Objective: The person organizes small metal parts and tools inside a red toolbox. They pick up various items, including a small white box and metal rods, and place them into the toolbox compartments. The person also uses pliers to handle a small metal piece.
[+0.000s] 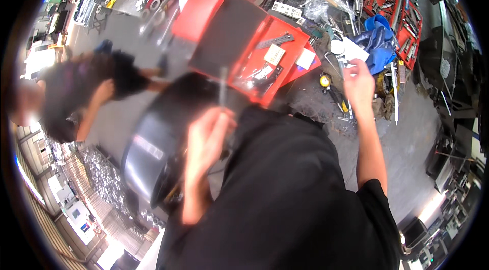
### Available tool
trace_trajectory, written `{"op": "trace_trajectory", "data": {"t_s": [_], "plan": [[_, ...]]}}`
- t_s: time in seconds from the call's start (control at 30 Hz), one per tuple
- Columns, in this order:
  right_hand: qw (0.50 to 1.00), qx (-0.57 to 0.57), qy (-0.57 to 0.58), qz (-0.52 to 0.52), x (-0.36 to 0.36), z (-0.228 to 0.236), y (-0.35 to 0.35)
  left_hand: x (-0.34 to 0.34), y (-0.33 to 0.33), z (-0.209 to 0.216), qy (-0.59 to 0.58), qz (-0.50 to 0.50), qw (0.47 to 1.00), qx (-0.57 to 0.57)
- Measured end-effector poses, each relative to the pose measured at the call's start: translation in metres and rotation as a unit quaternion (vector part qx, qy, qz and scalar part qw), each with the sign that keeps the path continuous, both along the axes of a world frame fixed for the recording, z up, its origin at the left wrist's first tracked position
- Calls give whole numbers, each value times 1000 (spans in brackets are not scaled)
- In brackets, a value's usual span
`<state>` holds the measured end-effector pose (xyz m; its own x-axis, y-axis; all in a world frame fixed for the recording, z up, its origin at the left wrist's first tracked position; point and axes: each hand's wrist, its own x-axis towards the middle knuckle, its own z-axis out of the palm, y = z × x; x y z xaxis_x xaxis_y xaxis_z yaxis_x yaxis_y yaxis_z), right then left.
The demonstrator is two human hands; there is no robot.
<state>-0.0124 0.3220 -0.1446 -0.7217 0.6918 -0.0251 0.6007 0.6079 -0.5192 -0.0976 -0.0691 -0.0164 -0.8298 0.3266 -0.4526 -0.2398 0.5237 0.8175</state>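
My left hand is closed around a thin, greyish, upright rod, blurred by motion, in front of an open red case. The case has a dark-lined lid and holds a flat perforated metal piece, a small cream box and clear packets. My right hand reaches over the cluttered bench with fingers bent together. At its fingertips are a round white-faced gauge and a white sheet; what the fingers grip is too small to make out.
Near my right hand lie a yellow-rimmed dial gauge, a blue cloth and a long metal rule. Red trays of tools stand beyond. A glossy black drum-like container stands left; another person is at far left.
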Motion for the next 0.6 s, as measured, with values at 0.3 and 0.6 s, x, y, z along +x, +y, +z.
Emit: {"op": "trace_trajectory", "data": {"t_s": [0.3,0.6], "plan": [[904,-384,141,125,-61,13,-142,-13,23,-10,-19,-52,998,32],[975,-186,122,25,27,24,-87,-27,49,-6,-19,-128,992,14]]}}
